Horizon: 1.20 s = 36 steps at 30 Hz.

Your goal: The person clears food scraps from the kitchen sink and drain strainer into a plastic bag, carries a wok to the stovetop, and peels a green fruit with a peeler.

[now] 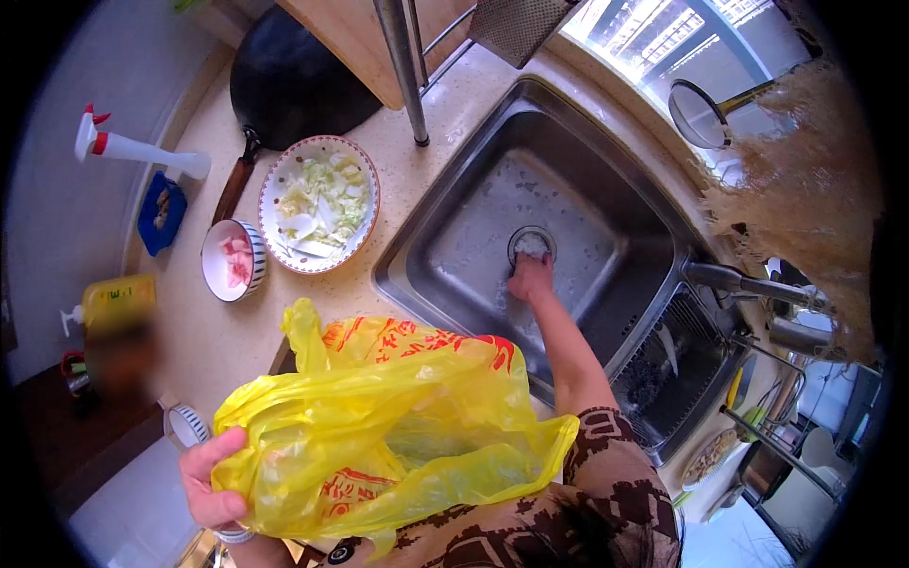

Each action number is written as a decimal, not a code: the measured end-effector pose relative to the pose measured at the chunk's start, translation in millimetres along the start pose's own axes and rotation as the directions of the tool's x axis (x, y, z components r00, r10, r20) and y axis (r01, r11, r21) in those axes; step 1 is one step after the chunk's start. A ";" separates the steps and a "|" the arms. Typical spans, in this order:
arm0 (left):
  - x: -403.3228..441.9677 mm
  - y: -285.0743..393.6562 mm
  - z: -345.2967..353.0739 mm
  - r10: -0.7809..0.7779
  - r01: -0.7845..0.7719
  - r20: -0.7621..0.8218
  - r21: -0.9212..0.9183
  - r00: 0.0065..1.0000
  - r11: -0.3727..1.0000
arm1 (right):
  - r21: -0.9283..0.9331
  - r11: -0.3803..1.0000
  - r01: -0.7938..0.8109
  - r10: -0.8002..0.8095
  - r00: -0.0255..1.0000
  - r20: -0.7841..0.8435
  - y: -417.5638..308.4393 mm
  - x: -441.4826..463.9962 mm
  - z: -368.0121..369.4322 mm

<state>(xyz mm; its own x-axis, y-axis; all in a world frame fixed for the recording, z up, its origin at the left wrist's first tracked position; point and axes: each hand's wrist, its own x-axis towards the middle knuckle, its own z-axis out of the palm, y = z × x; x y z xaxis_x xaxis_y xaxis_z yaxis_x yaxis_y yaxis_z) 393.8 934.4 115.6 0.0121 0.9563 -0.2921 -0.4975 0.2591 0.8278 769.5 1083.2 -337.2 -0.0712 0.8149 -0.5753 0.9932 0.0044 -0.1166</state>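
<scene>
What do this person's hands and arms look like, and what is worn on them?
The right hand is gloveless; its forearm is bare below a tan sleeve with dark brown blocky patterns. The left hand, also gloveless, has a pale band at the wrist, its kind unclear.

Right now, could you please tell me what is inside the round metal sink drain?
Pale bits show inside the round metal drain; the right hand covers part of it, and anything beneath the fingers is hidden.

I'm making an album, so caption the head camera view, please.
Left hand holds a yellow plastic bag; right hand reaches into the sink, at its drain.
</scene>
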 end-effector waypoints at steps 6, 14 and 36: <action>1.5 -1.8 2.1 0.000 0.000 -0.036 -0.003 0.999 1.000 | 0.151 0.988 -0.016 0.033 0.993 -0.110 -2.9 -19.7 -19.6; 6.3 -2.5 8.2 0.004 -0.003 -0.057 0.024 0.998 1.000 | 0.200 0.977 0.067 0.023 0.908 -0.419 12.3 -7.3 15.6; 5.9 -10.0 13.2 0.004 0.003 -0.141 0.054 0.990 0.999 | -0.023 0.973 0.229 -0.171 0.652 -0.739 30.7 -12.2 29.0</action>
<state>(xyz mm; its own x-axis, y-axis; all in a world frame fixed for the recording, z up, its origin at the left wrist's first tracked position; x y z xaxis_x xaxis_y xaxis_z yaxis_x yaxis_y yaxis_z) 410.3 939.2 111.9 -0.1127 0.9287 -0.3533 -0.4499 0.2693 0.8515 798.2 1056.6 -357.3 -0.1477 0.9588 0.2428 0.9522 0.2042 -0.2270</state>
